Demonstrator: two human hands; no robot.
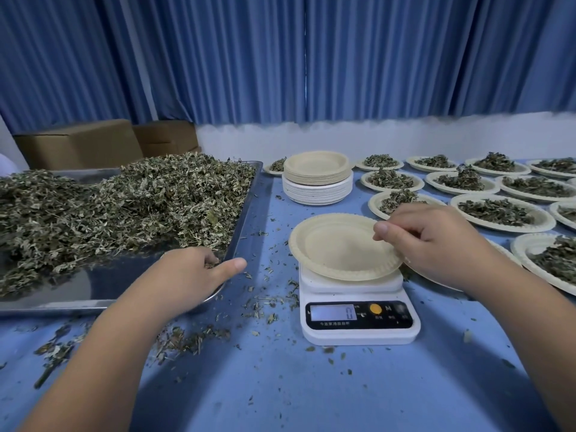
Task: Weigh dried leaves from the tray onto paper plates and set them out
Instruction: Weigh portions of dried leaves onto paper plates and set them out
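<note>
Steel, shallow and mirror-bright, the tray (93, 285) holds a crumbly heap of dried leaves (124, 201), its left end cut off. The left hand (193, 275) curls over leaves at the tray's near corner. The right hand (436, 244) pinches the rim of an empty, fluted paper plate (336, 247) on the white scale (358, 319), which reads 0.

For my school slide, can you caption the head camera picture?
Left hand grabs dried leaves while right hand steadies an empty plate on the scale.
</note>
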